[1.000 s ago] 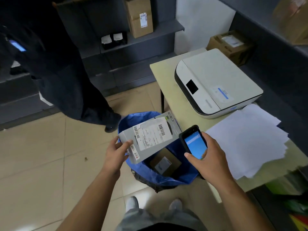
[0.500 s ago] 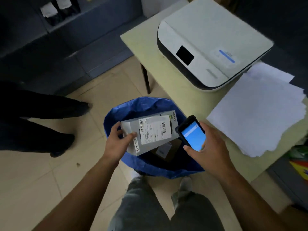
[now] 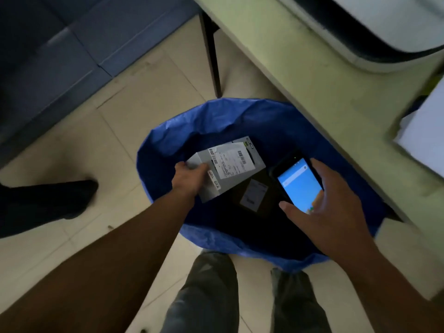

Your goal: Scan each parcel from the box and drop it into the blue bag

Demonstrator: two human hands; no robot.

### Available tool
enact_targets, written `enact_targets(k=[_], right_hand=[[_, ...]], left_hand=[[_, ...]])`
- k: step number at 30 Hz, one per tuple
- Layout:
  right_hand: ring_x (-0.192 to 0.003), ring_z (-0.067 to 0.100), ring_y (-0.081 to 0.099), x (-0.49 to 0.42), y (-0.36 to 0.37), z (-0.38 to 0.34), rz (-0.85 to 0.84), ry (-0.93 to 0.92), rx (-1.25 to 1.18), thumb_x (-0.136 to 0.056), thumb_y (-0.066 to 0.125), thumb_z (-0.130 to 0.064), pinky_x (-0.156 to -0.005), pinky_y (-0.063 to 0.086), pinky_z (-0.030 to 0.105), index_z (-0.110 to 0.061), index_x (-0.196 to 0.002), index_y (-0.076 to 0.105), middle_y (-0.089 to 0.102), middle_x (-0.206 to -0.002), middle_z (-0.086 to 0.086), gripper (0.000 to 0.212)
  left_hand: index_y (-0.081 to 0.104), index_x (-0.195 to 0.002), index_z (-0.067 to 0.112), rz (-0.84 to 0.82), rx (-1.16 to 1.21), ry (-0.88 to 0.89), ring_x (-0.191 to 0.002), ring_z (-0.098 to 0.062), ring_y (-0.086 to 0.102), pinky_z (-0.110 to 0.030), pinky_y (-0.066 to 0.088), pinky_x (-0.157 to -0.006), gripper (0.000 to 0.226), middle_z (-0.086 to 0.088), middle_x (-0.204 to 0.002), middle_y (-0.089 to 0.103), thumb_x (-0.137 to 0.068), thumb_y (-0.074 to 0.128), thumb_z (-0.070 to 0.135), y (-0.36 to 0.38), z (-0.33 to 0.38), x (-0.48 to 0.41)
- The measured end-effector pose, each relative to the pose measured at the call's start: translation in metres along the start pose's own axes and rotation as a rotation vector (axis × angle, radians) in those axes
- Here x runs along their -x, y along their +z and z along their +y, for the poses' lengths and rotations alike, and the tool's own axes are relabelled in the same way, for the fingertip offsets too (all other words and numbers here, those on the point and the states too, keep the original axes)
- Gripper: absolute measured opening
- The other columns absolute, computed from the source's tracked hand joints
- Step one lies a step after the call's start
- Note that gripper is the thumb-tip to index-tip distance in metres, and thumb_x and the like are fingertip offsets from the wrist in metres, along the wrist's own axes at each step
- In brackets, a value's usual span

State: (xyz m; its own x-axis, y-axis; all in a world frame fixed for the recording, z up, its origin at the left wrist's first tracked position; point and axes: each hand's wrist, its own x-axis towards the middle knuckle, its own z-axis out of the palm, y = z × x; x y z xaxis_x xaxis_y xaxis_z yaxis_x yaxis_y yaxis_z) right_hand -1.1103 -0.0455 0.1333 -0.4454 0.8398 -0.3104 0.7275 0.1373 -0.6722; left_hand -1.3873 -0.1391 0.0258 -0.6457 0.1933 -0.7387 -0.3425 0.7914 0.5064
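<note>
Parcel [image 3: 236, 162], grey, is gripped at one corner by the left hand [image 3: 189, 180] over the mouth of the blue bag [image 3: 216, 116]; the handheld scanner [image 3: 299, 182] is clasped in the right hand [image 3: 324, 212]. Release is best made low, clear of the rim.

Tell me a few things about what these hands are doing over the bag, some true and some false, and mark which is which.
1. The left hand grips a grey parcel over the bag. True.
2. The right hand is empty. False: the right hand holds a phone with a lit screen.
3. The bag is empty. False: a brown parcel lies inside.
4. The bag stands beside the table. True.
</note>
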Motion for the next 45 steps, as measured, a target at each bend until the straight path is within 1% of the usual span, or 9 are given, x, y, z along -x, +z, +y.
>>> enact_targets(k=[7, 10, 13, 18, 23, 27, 34, 40, 45], right_hand=[[-0.094, 0.003, 0.049, -0.028, 0.036, 0.037, -0.064, 0.001, 0.042, -0.063, 0.082, -0.055, -0.066, 0.036, 0.007, -0.041, -0.145, 0.03, 0.043, -0.117, -0.021, 0.098], [-0.099, 0.008, 0.051, -0.051, 0.05, 0.048, -0.093, -0.043, 0.085, -0.064, 0.082, -0.053, -0.074, 0.041, 0.019, -0.04, -0.146, 0.029, 0.044, -0.125, -0.018, 0.098], [-0.115, 0.01, 0.047, -0.076, 0.06, 0.057, -0.104, -0.076, 0.1, -0.066, 0.083, -0.051, -0.089, 0.043, 0.029, -0.035, -0.148, 0.032, 0.046, -0.135, -0.011, 0.098], [-0.118, 0.008, 0.046, -0.098, 0.067, 0.067, -0.065, -0.106, 0.111, -0.062, 0.078, -0.057, -0.09, 0.039, 0.026, -0.035, -0.145, 0.036, 0.049, -0.136, -0.01, 0.096], [-0.117, 0.003, 0.046, -0.097, 0.067, 0.075, -0.089, -0.107, 0.101, -0.063, 0.081, -0.055, -0.088, 0.037, 0.019, -0.035, -0.144, 0.038, 0.05, -0.135, -0.015, 0.094], [-0.12, 0.003, 0.045, -0.088, 0.065, 0.071, -0.086, -0.096, 0.086, -0.063, 0.082, -0.053, -0.093, 0.039, 0.025, -0.038, -0.143, 0.037, 0.049, -0.136, -0.016, 0.093], [-0.124, 0.002, 0.041, -0.071, 0.053, 0.047, -0.088, -0.101, 0.067, -0.066, 0.084, -0.05, -0.095, 0.034, 0.021, -0.035, -0.145, 0.037, 0.047, -0.139, -0.014, 0.093], [-0.109, 0.013, 0.053, -0.047, 0.023, 0.022, -0.062, -0.108, 0.053, -0.065, 0.081, -0.055, -0.087, 0.041, 0.024, -0.037, -0.146, 0.034, 0.048, -0.135, -0.013, 0.095], [-0.107, 0.009, 0.052, -0.021, -0.018, -0.007, -0.032, -0.142, -0.012, -0.066, 0.079, -0.057, -0.08, 0.042, 0.022, -0.036, -0.145, 0.034, 0.049, -0.127, -0.014, 0.094]], left_hand=[[0.036, -0.146, 0.02, 0.063, 0.087, -0.144, -0.112, -0.035, 0.061, -0.05, 0.057, -0.094, 0.081, -0.015, -0.131, 0.058, -0.079, 0.074, 0.046, 0.063, -0.03, -0.06], [0.032, -0.15, 0.019, 0.105, -0.031, -0.079, -0.117, -0.037, 0.059, -0.038, 0.051, -0.087, 0.083, -0.018, -0.137, 0.055, -0.084, 0.073, 0.048, 0.082, -0.041, -0.079], [0.031, -0.149, 0.016, 0.101, -0.1, -0.054, -0.121, -0.038, 0.057, -0.038, 0.046, -0.084, 0.082, -0.02, -0.14, 0.052, -0.086, 0.072, 0.05, 0.094, -0.046, -0.098], [0.026, -0.153, 0.014, 0.105, -0.231, -0.047, -0.13, -0.042, 0.052, -0.044, 0.046, -0.096, 0.083, -0.023, -0.147, 0.048, -0.091, 0.067, 0.051, 0.106, -0.051, -0.128], [0.006, -0.164, 0.011, 0.146, -0.4, -0.086, -0.142, -0.04, 0.038, -0.043, 0.033, -0.115, 0.079, -0.023, -0.163, 0.025, -0.1, 0.05, 0.025, 0.104, -0.05, -0.137], [0.007, -0.164, 0.013, 0.14, -0.359, -0.081, -0.137, -0.039, 0.042, -0.039, 0.036, -0.112, 0.082, -0.02, -0.162, 0.023, -0.096, 0.053, 0.018, 0.092, -0.046, -0.121], [0.017, -0.162, 0.014, 0.094, -0.35, 0.005, -0.136, -0.04, 0.044, -0.04, 0.041, -0.105, 0.073, -0.024, -0.157, 0.031, -0.1, 0.055, 0.025, 0.065, -0.043, -0.072], [0.027, -0.161, 0.019, 0.033, -0.406, 0.282, -0.139, -0.037, 0.043, -0.039, 0.04, -0.107, 0.076, -0.017, -0.161, 0.031, -0.095, 0.063, 0.03, 0.041, -0.016, -0.004], [0.034, -0.158, 0.022, 0.007, -0.297, 0.428, -0.138, -0.031, 0.045, -0.03, 0.036, -0.105, 0.072, -0.014, -0.152, 0.046, -0.093, 0.066, 0.027, 0.02, 0.02, 0.074]])
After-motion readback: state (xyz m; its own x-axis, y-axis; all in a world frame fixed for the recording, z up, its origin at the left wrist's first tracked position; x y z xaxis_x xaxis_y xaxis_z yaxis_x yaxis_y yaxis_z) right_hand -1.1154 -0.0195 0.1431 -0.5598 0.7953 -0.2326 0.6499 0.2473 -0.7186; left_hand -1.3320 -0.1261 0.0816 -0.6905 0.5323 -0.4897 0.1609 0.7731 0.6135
